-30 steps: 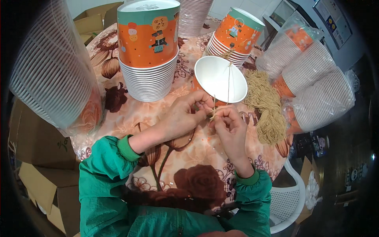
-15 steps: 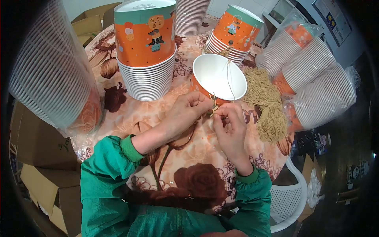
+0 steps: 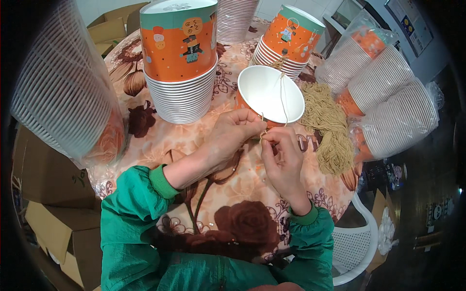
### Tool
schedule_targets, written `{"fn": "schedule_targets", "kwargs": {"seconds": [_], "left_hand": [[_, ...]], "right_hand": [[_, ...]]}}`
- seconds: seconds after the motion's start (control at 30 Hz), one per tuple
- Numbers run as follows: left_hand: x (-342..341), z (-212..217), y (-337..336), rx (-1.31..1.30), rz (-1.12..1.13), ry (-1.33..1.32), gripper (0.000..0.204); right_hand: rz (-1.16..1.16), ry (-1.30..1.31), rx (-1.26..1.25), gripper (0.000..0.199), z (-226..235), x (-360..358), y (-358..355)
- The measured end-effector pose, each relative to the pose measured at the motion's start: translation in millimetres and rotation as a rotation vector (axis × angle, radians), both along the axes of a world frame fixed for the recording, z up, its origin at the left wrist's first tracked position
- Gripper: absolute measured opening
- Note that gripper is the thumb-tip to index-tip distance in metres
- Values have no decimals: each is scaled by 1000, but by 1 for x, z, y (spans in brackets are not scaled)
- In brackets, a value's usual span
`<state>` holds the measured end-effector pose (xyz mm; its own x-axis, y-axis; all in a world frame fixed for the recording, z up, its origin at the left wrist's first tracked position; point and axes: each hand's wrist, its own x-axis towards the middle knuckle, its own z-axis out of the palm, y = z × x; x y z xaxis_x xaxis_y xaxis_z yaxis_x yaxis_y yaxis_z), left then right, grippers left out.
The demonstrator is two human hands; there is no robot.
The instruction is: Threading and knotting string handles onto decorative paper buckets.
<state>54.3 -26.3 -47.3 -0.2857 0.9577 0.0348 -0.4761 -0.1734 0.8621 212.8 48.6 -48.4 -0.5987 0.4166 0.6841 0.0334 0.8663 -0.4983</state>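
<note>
A paper bucket [image 3: 259, 92], white inside and orange outside, lies tilted on the flowered tablecloth with its mouth toward me. Tan string [image 3: 282, 99] runs down across its opening from the far rim to the near rim. Just in front of that near rim, my left hand [image 3: 234, 135] pinches the string between thumb and forefinger. Close beside it, my right hand [image 3: 283, 157] pinches the string too, the fingertips of both hands nearly touching. A small knot or loop seems to sit between them, mostly hidden by the fingers. To the right lies a tan hank of string [image 3: 335, 143].
Stacked orange buckets [image 3: 180, 99] stand at left centre, with another stack [image 3: 286, 43] behind the tilted one. Plastic-wrapped stacks lie at right [image 3: 398, 116] and rise at far left [image 3: 63, 87]. A white chair [image 3: 357, 247] and open cardboard box [image 3: 53, 233] flank the table.
My left hand has shifted slightly, its fingers closing over more of the string. The string's knot is now more covered. The bucket has barely moved.
</note>
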Motion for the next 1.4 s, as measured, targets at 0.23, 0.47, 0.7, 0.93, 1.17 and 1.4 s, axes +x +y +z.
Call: {"fn": "schedule_targets", "kwargs": {"seconds": [0.23, 0.47, 0.7, 0.93, 1.17, 1.4], "left_hand": [[-5, 6, -4, -49, 32, 30, 9], [-6, 7, -5, -125, -18, 4, 10], [-10, 10, -9, -191, -147, -198, 8], [-11, 8, -5, -150, -176, -209, 13], [-8, 1, -2, -91, -71, -6, 12], [-3, 3, -1, -76, -63, 24, 16]], "right_hand": [[13, 30, -176, 32, -2, 2, 1], [-65, -36, -129, 35, 1, 4, 0], [-204, -97, 169, 32, 7, -1, -1], [-276, -78, 222, 18, -2, -4, 8], [-232, -30, 119, 18, 3, -7, 3], [-192, -4, 41, 20, 4, -6, 0]]}}
